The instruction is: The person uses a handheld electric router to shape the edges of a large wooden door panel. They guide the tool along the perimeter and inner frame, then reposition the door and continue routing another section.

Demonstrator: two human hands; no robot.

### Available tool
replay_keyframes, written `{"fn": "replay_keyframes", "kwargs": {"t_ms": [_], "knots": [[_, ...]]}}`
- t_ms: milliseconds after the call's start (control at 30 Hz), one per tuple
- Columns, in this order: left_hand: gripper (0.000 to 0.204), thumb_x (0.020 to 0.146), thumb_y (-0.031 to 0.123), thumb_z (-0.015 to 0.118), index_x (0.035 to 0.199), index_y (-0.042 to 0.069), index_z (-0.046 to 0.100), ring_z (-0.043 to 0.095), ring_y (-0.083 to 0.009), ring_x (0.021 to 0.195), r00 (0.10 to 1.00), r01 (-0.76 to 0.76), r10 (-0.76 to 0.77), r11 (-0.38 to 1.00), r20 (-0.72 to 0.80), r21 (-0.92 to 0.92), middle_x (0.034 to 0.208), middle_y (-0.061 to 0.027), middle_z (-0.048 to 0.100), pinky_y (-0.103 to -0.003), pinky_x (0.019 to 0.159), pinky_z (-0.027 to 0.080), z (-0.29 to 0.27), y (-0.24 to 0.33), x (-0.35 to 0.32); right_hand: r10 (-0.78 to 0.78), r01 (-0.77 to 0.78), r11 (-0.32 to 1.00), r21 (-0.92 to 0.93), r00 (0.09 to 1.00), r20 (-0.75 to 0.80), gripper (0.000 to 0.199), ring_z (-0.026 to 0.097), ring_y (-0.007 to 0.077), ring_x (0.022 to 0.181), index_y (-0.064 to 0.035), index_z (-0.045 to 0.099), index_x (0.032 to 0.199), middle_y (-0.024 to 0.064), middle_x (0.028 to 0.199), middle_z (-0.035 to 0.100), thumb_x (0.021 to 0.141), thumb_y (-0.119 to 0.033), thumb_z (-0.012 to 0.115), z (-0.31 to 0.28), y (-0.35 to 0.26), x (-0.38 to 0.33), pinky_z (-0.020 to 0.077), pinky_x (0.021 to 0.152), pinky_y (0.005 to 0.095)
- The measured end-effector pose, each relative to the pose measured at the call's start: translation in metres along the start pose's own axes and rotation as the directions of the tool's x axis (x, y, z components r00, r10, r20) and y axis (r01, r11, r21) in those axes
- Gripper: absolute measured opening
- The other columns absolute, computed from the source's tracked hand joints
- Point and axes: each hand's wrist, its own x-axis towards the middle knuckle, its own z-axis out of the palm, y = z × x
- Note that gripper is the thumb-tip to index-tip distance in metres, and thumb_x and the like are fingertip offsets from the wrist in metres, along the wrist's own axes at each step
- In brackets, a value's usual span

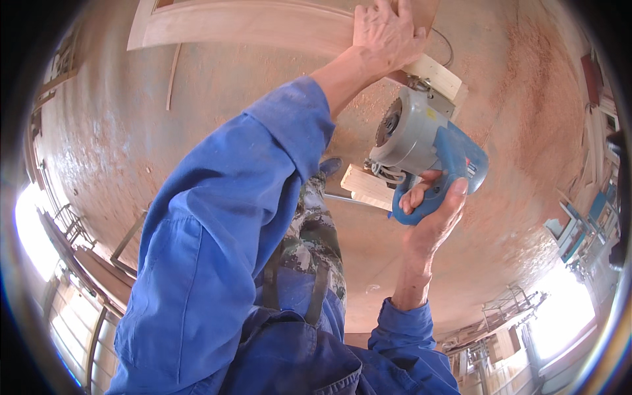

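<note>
My right hand (438, 210) is wrapped round the blue handle of a power saw (408, 128), its thumb along the outside. The saw has a grey housing, a blue motor body (464, 158) and a toothed round blade (390, 122) on its left side. Farther off, my left hand (388, 36) grips a long, pale reddish wooden board (243, 26), fingers across its face and thumb toward the right. The fingertips reach the picture's upper rim. A light wood block (434, 76) lies beside the saw's far end, close to my left wrist.
Another light wood block (365, 186) sits left of the saw handle. Sawdust (540, 85) covers the floor to the right. A thin wood strip (174, 76) lies at the left. Timber and racks (105, 276) line the room's edges. A dark cord (447, 46) curves near the board.
</note>
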Motion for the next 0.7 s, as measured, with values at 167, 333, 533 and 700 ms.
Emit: {"fn": "replay_keyframes", "kwargs": {"t_ms": [167,333,533,700], "knots": [[0.078,0.093,0.043,0.059,0.151,-0.003,0.033,0.065,-0.0409,0.101,0.999,-0.036,0.036,0.999,-0.03,-0.016,0.116,-0.0284,0.058,-0.052,0.092,0.047,0.001,-0.007,-0.001,-0.024,0.024,1.0,-0.01,1.0,0.011,0.061,0.048,0.014,0.05,0.0039,0.055,0.096,0.0054,0.058,0.048,0.099,-0.057,0.052,0.001,0.009,0.004,0.041,0.048,0.0282],[0.077,0.094,0.044,0.058,0.151,-0.002,0.033,0.065,-0.0408,0.102,0.998,-0.044,0.043,0.999,-0.046,-0.019,0.117,-0.0279,0.058,-0.054,0.093,0.046,0.01,-0.008,-0.002,-0.011,0.011,1.0,-0.009,1.0,0.026,0.06,0.048,0.0141,0.05,0.0034,0.055,0.096,0.0053,0.058,0.048,0.099,-0.057,0.052,-0.004,0.012,0.009,0.0419,0.049,0.0286],[0.077,0.094,0.044,0.057,0.152,-0.002,0.033,0.062,-0.0417,0.104,0.999,-0.026,0.025,0.999,-0.042,-0.024,0.118,-0.0276,0.057,-0.054,0.094,0.045,0.011,-0.009,0.0,-0.033,0.033,0.999,0.009,0.999,-0.006,0.06,0.049,0.0139,0.052,0.0021,0.056,0.096,0.006,0.062,0.049,0.098,-0.058,0.054,0.001,0.012,0.009,0.0422,0.049,0.029],[0.076,0.093,0.043,0.057,0.151,-0.002,0.036,0.059,-0.0386,0.104,0.996,-0.044,0.042,0.999,-0.078,-0.017,0.117,-0.0286,0.056,-0.051,0.092,0.044,0.019,-0.009,-0.001,-0.004,0.004,0.995,0.102,1.0,0.005,0.058,0.051,0.0139,0.054,-0.0002,0.056,0.1,0.0062,0.072,0.053,0.096,-0.058,0.057,-0.008,0.02,0.011,0.0424,0.049,0.0295]]}}
